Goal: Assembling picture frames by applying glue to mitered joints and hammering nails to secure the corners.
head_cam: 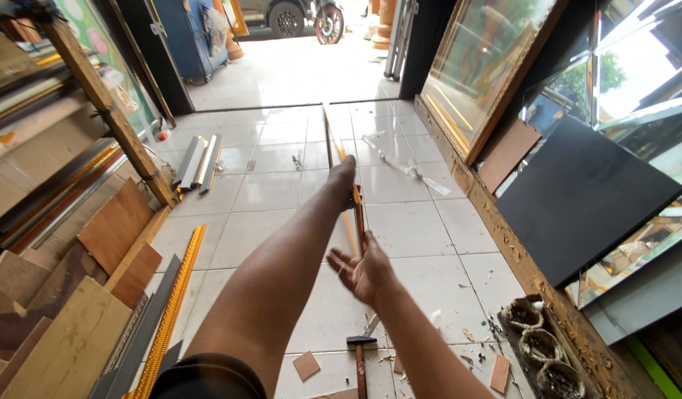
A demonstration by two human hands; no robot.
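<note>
Two bare hands, the left hand (344, 176) and the right hand (363, 272), share one long gilt moulding strip (333, 144) at the centre of the frame. One hammer (361, 347) lies on the floor at bottom centre. Three round coils (540, 346) sit at lower right, and one black panel (585, 196) leans at right.
</note>
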